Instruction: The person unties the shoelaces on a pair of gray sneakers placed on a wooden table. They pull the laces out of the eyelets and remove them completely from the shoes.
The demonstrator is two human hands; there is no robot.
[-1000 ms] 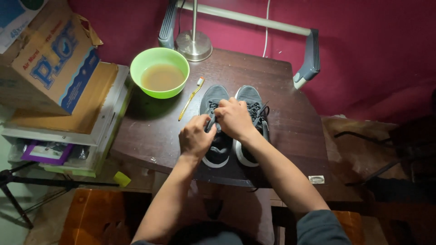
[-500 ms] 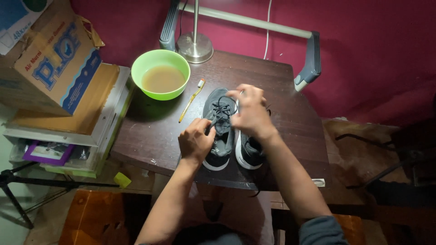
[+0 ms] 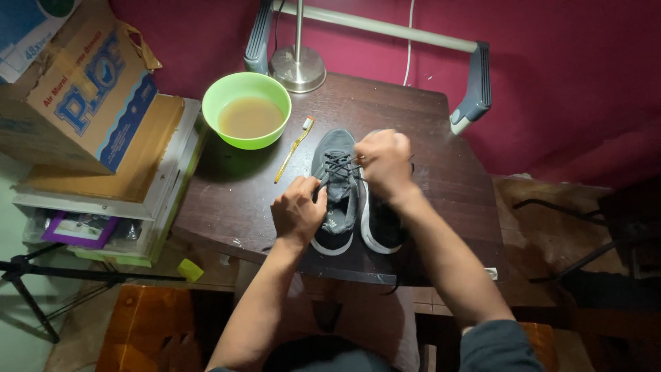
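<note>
Two grey sneakers with white soles stand side by side on a dark wooden table (image 3: 227, 200). The left sneaker (image 3: 335, 186) shows its black laces and toe. The right sneaker (image 3: 381, 231) is mostly hidden under my right forearm. My left hand (image 3: 297, 212) grips the left sneaker's side near the tongue. My right hand (image 3: 383, 162) is closed over the laces near the toe end and pinches a lace.
A green bowl (image 3: 246, 110) of brownish liquid sits at the table's back left, with a yellow toothbrush (image 3: 294, 148) beside it. A lamp base (image 3: 297, 67) stands at the back. Cardboard boxes (image 3: 82, 89) are stacked on the left. A tripod leg (image 3: 41, 289) reaches across the floor.
My right hand has moved from the middle of the shoes up toward the toe end, drawing on a lace. My left hand stays on the left sneaker.
</note>
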